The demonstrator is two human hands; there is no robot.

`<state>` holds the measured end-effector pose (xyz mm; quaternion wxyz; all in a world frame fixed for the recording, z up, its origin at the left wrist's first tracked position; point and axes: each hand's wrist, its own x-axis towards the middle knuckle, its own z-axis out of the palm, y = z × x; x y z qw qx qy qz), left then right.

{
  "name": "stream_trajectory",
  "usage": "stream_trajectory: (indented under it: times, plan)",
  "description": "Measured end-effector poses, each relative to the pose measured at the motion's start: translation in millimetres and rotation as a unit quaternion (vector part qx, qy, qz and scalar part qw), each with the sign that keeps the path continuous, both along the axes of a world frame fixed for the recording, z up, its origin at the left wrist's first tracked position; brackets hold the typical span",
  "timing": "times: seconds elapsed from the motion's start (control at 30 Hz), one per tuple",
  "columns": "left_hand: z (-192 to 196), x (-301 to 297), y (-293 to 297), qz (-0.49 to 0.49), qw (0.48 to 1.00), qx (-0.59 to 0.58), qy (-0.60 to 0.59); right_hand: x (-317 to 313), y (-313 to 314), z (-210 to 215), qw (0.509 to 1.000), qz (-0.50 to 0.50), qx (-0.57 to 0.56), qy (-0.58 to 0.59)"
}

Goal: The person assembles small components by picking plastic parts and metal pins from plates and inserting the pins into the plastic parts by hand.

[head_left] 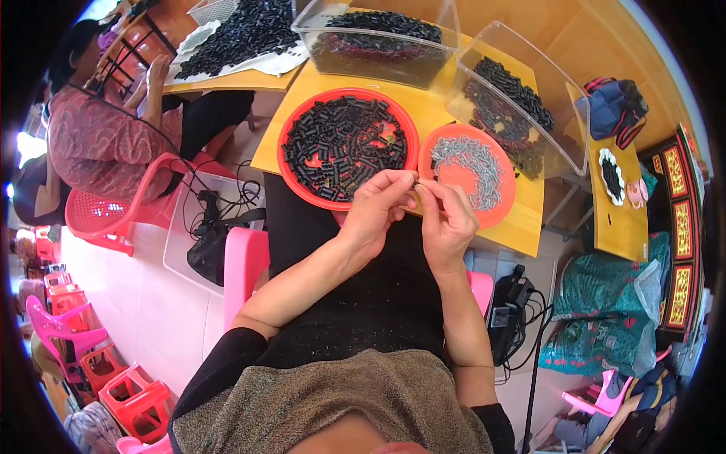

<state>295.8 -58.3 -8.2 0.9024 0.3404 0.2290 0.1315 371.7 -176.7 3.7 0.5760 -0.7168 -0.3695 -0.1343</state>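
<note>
My left hand and my right hand meet over the near edge of the table, fingertips pinched close together. Between them is a small dark bit, mostly hidden by the fingers; its kind cannot be made out. Just beyond my left hand stands a round red basin full of short black ribbed cylinders. Past my right hand lies a smaller orange-red dish holding many thin silver metal pins or screws, too small to tell which.
Two clear plastic bins of black pieces stand on the yellow table. More black pieces lie on a white sheet at the far left. A seated person works there. Cables and green sacks are to the right.
</note>
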Motion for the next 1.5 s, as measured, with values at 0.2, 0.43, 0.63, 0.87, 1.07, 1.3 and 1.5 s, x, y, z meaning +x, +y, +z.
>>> stream_trajectory:
  times: [0.2, 0.43, 0.63, 0.87, 1.07, 1.3, 1.5]
  plan:
    - [-14.0, -3.0, 8.4, -0.031, 0.998, -0.056, -0.019, 1.2, 0.6, -11.6, 0.962, -0.037, -0.101, -0.25]
    - [3.2, -14.2, 18.6, -0.035, 0.997, -0.065, -0.018, -15.7, 8.8, -14.8, 0.982, 0.013, -0.093, -0.162]
    - [6.5, -37.5, 37.6, -0.057, 0.994, -0.086, -0.043, -21.0, 11.2, -29.6, 0.991, 0.008, -0.049, -0.122]
    - [-17.7, -70.9, 61.4, -0.034, 0.994, -0.103, -0.009, -42.8, 7.3, 3.3, 0.981, 0.14, 0.028, 0.129]
    - [-3.5, -72.9, 69.4, -0.034, 0.992, -0.112, -0.039, -81.0, 2.4, 128.8, 0.914, 0.347, 0.21, 0.026]
    - [5.1, -76.0, 69.5, -0.039, 0.991, -0.115, -0.059, -80.1, 65.5, 174.3, 0.509, 0.692, 0.51, -0.033]
    - [2.8, -77.7, 69.2, -0.03, 0.99, -0.126, -0.053, -105.0, -5.8, 202.4, 0.917, 0.362, 0.102, 0.133]
